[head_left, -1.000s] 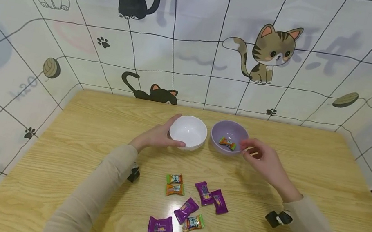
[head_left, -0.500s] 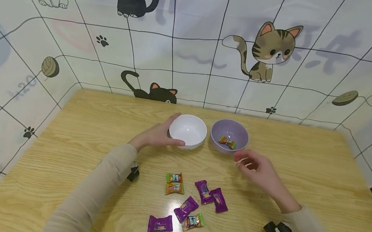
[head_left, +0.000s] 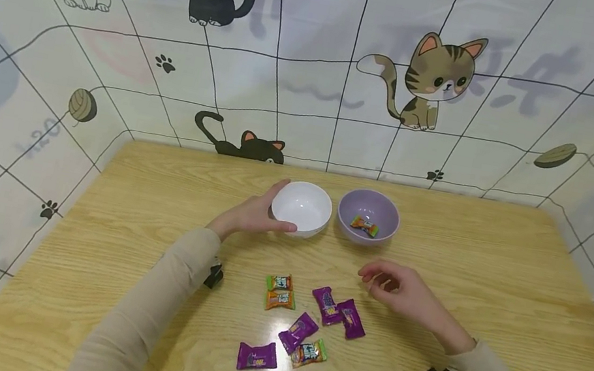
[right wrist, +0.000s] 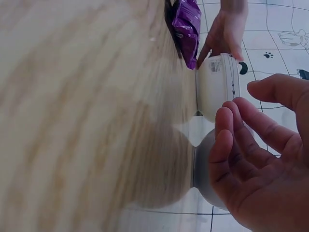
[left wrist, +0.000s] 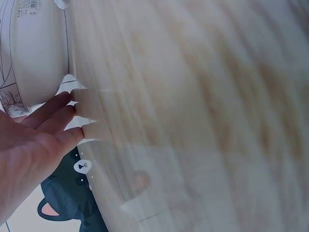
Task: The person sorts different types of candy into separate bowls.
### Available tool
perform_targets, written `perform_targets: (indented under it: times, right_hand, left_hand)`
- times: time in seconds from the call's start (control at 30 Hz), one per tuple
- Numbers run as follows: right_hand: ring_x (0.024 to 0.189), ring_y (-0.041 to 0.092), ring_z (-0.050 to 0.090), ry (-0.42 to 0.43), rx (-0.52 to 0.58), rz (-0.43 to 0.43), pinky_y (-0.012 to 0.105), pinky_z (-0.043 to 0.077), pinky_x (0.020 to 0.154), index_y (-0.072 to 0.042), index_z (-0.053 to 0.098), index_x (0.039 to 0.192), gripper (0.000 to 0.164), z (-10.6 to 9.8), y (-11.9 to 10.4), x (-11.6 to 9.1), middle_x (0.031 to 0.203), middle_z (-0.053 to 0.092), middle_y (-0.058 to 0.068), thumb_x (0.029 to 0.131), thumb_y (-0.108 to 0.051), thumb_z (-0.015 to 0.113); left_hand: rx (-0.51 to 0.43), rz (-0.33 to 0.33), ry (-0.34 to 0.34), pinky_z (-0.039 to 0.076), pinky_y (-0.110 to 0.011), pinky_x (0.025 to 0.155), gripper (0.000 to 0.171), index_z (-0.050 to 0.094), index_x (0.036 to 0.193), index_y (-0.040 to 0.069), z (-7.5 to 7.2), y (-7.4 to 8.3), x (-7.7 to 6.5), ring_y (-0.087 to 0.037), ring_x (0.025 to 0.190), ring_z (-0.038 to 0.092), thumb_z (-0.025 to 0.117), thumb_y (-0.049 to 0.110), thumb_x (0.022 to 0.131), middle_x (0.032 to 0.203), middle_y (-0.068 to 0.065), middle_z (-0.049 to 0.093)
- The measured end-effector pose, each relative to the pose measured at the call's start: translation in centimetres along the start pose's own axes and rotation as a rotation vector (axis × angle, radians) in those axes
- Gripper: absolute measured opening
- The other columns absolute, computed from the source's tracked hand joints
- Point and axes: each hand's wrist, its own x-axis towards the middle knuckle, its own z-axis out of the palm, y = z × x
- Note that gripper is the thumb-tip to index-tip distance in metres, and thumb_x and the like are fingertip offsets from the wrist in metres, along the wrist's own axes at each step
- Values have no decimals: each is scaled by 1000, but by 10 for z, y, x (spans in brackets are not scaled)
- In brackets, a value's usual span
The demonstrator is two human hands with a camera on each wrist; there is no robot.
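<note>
My left hand holds the side of a white bowl, thumb at the near rim and the other fingers around the far side. In the left wrist view, those fingers reach down beside the bowl at the tabletop. My right hand hovers over the table with loosely bent fingers and nothing in them. It is in front of a purple bowl, which has one orange-and-green wrapped candy in it. Closest to the right fingertips lie two purple-wrapped candies, touching each other.
More purple candies, one at the front, lie on the wooden table. Two orange-and-green candies sit together at left, and another touches a purple candy. A cat-print wall sheet borders the table's back edge.
My right hand has drawn back from the purple bowl's rim, toward me and slightly left, over the table near the candies. My left hand has stayed at the white bowl.
</note>
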Motion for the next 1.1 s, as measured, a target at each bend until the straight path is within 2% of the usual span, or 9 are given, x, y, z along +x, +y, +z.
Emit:
perform_targets:
  times: [0.13,0.43,0.7,1.0,1.1]
  right_hand:
    - [83,18,59,-50,16,24,28,51,69,1,66,109,20,2,-1,-2,98,66,10,88,1,64]
    - [83,14,59,-139,3,-2,28,51,70,-1,66,109,20,7,-1,-11,97,66,3,89,-3,66]
    - [83,12,57,-201,13,42,26,49,71,-2,66,112,23,8,-1,-18,98,64,2,89,-4,64]
    - [85,11,57,-228,27,43,26,50,73,1,64,116,27,11,2,-19,101,64,2,90,-7,65]
    - [82,11,55,-237,31,43,25,48,70,-2,65,117,30,13,1,-18,102,63,1,89,-12,69]
  left_hand:
    - [-3,-5,-4,35,-47,104,107,6,156,16,0,0,0,-33,125,47,77,41,81,142,-23,43]
    - [-7,4,-14,35,-47,103,106,5,156,15,0,1,0,-34,125,47,76,40,82,142,-24,43]
    - [2,-3,-14,35,-48,103,106,5,156,15,-2,2,1,-35,125,46,76,40,82,141,-24,44]
    - [4,-7,-12,35,-48,103,107,4,156,17,-1,-1,2,-34,126,46,76,42,81,141,-23,44]
    - [3,-7,-8,34,-48,104,107,4,156,16,0,-2,2,-34,126,46,76,42,82,141,-23,44]
